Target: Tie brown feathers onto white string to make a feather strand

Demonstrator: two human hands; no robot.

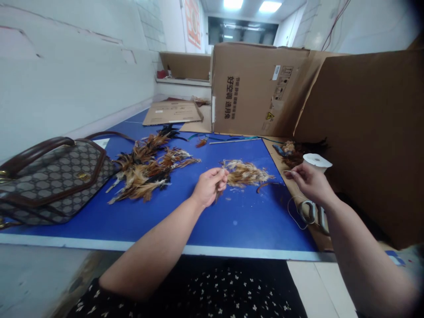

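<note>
My left hand (210, 185) is closed in a pinch above the blue table. A bit of brown feather (217, 197) pokes out beneath its fingers; most of what it grips is hidden. Just beyond lies a pile of tan and white feathers (248, 173). Off to the right, my right hand (308, 180) pinches a thin pale thread (287, 172) between thumb and fingers. Behind that hand stands a white spool (317, 161). Metal scissors (308, 213) lie under my right wrist, with a loop of thread beside them.
Larger heaps of brown and black feathers (144, 170) cover the table's left part, beside a patterned handbag (56, 181). Cardboard box walls (255, 88) rise at the back and right. A thin stick (235, 141) and a flat carton (172, 112) lie farther back.
</note>
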